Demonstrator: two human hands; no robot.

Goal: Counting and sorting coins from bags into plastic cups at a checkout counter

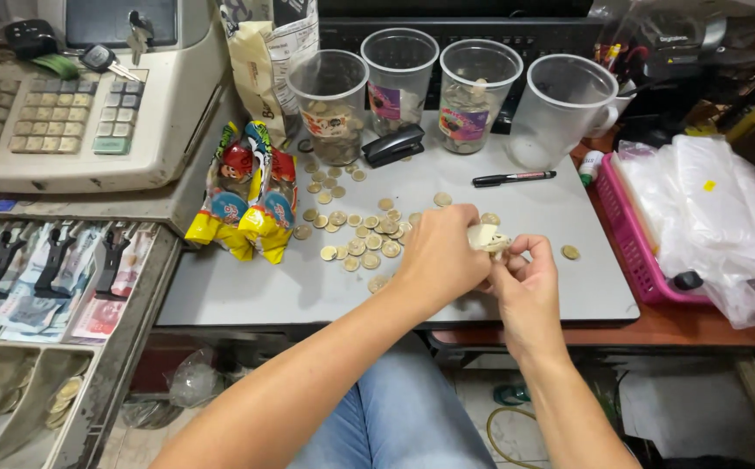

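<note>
Grey counter (264, 287) | four plastic cups (399, 74) | both hands (482, 260) pinching possibly one coin stack (489, 237)

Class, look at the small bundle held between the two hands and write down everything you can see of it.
The bundle is small and pale, looking like cream paper or tape wrapped around a short stack of coins, whose edges show at its right end. It is held above the grey board, pinched between the left hand and the right hand. Loose coins lie beside it.
</note>
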